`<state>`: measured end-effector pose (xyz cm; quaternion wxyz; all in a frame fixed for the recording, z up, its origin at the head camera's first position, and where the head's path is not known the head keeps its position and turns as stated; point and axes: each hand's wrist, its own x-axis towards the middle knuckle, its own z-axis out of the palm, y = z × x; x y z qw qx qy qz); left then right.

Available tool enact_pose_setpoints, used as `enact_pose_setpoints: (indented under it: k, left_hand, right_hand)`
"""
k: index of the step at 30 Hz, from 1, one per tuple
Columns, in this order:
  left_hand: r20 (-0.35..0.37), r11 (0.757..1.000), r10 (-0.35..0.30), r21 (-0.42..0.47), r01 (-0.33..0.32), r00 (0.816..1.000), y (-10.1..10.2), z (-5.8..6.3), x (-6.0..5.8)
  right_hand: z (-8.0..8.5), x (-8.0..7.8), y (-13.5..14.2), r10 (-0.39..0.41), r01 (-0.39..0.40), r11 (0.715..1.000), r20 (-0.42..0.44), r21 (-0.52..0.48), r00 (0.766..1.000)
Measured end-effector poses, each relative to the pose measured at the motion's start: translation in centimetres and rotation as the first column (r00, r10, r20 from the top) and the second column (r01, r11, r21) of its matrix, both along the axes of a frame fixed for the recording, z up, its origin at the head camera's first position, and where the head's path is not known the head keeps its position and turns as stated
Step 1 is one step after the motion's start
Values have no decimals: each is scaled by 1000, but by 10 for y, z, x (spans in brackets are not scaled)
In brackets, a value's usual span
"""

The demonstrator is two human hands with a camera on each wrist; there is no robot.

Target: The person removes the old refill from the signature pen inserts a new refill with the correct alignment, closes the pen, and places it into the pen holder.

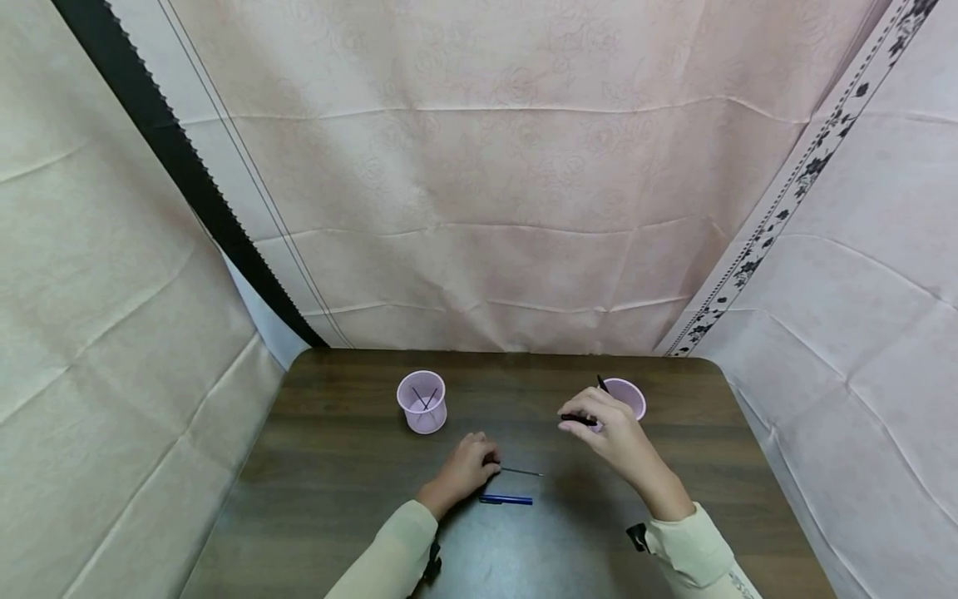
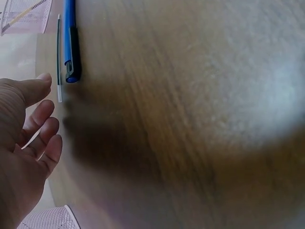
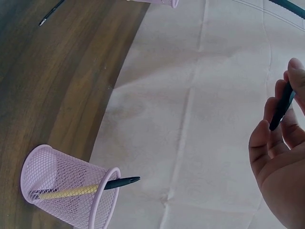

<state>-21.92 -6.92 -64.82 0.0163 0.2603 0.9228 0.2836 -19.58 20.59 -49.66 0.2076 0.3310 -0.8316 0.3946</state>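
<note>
My left hand [image 1: 464,466] is low over the table, its fingertips right by one end of a thin dark pen refill [image 1: 521,472]. In the left wrist view the thumb and loosely bent fingers stand apart beside the refill [image 2: 59,52]. A blue pen [image 1: 506,500] with a black clip lies close by, nearly parallel to the refill. Raised in front of the right mesh cup, my right hand [image 1: 609,428] pinches a black pen [image 3: 283,106] between thumb and fingers. The hand covers part of the pen.
A lilac mesh cup [image 1: 423,413] at the back left holds two thin dark sticks. The right lilac mesh cup [image 3: 71,179] holds a yellow stick-like pen [image 3: 71,192] with a black end. Patterned cloth [image 1: 479,274] hangs behind the wooden table [image 1: 322,466].
</note>
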Motion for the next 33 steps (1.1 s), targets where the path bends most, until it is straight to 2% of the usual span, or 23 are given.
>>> enact_pose_setpoints:
  k: [9, 19, 27, 33]
  left_hand:
    - [-23, 1000, 19, -5, -19, 1000, -4, 12, -1]
    - [1, 998, 69, 2, -69, 998, -9, 23, -2]
    - [-37, 997, 72, 6, -71, 997, -10, 28, -4]
    - [-77, 997, 65, 44, -62, 995, -12, 39, -4]
  right_hand:
    - [2, 0, -1, 11, -11, 1000, 2, 7, 1000]
    - [2, -1, -1, 9, -9, 1000, -43, 2, 999]
    - [2, 0, -1, -4, 3, 1000, 21, 7, 1000]
    - [0, -1, 0, -32, 31, 999, 30, 30, 999]
